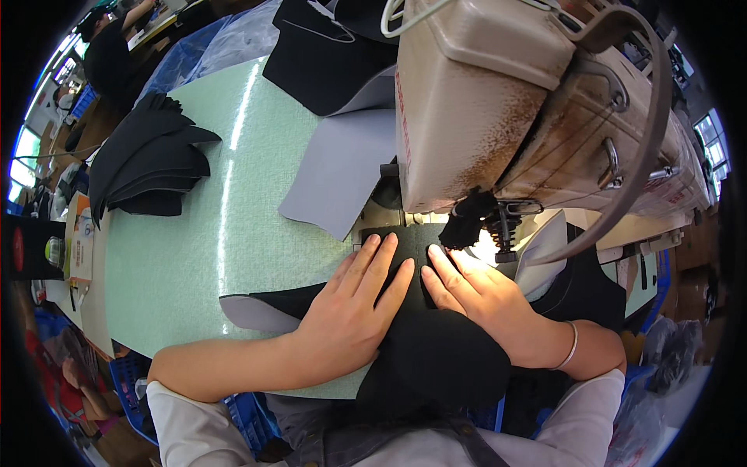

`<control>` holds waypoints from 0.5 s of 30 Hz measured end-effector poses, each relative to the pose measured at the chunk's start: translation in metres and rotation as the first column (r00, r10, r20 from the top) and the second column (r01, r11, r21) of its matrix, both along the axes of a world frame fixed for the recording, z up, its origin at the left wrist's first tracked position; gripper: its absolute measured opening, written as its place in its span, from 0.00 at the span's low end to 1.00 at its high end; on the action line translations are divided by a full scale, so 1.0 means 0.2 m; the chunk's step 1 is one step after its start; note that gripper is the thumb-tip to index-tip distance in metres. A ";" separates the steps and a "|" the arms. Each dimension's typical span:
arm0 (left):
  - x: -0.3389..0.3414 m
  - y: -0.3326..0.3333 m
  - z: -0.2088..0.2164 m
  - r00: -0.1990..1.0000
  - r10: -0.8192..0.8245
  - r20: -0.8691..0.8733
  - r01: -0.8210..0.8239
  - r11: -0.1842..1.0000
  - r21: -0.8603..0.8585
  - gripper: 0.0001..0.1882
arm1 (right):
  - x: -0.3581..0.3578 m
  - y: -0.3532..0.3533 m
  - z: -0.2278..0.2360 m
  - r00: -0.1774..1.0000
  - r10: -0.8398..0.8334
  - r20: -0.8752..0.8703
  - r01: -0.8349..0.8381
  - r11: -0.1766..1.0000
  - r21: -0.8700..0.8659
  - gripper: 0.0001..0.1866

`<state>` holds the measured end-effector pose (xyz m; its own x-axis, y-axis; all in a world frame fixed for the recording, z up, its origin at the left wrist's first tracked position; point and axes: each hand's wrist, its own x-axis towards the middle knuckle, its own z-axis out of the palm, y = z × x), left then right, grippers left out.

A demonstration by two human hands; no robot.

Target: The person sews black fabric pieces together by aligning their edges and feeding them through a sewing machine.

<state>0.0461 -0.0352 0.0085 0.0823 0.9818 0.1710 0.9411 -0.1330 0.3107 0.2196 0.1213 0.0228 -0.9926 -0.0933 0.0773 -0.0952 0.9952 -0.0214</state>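
Under the head of a beige industrial sewing machine (475, 101) lies a black fabric piece (412, 241) with a seam running along it. My left hand (350, 303) rests on it left of the seam, fingers stretched out and spread. On the other side, my right hand (478, 292) presses it with extended fingers, close to the lit needle area. The needle itself is hidden behind a black fuzzy tuft (469, 219) and the machine head. More of the black fabric (436, 358) drapes over the table edge toward me, and a flap with a grey underside (253, 311) sticks out left.
A fanned stack of black cut pieces (152, 159) lies on the pale green tabletop (257, 179). Behind my hands are a grey-backed piece (342, 167) and black panels (327, 62). Blue baskets (128, 393) stand below the table. Other people (113, 54) work at far left.
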 end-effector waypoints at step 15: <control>-0.04 0.04 -0.01 1.000 0.003 0.017 -0.002 1.000 -0.012 0.38 | -0.03 0.08 -0.01 0.999 0.032 0.020 -0.032 0.999 0.002 0.34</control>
